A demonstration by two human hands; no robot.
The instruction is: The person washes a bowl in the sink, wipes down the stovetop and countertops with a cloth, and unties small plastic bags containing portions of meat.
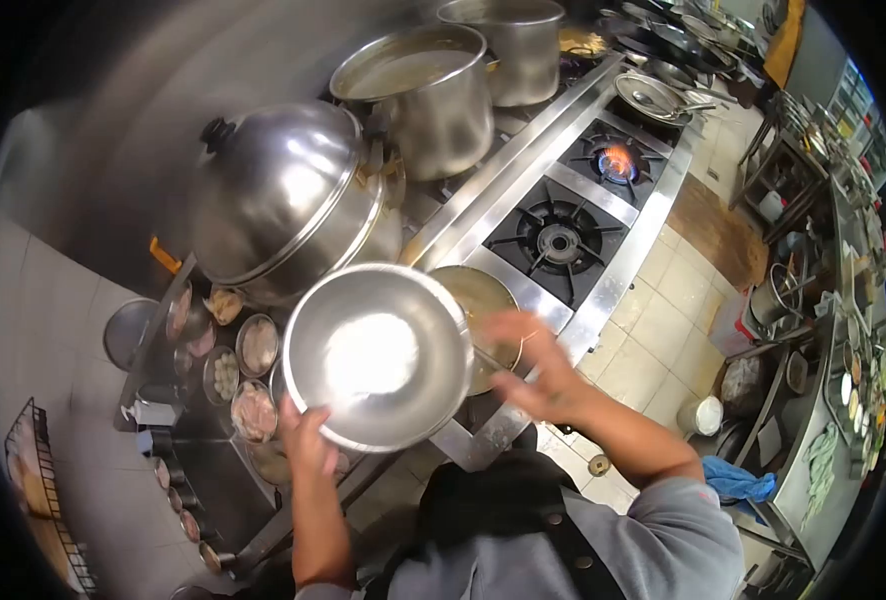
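A large shiny steel mixing bowl is tilted in front of me, its inside bare and reflecting the light. My left hand is closed on its lower left rim, with the thumb over the edge. My right hand hovers to the right of the bowl, fingers and thumb apart and slightly blurred. Below that hand, a pot of yellowish liquid sits at the stove end, partly hidden by the bowl. A thin dark line near the thumb is too unclear to name.
A domed steamer pot and tall stockpots line the back. One burner is lit; another shows no flame. Small bowls of raw food stand at left. A loaded prep counter runs along the right.
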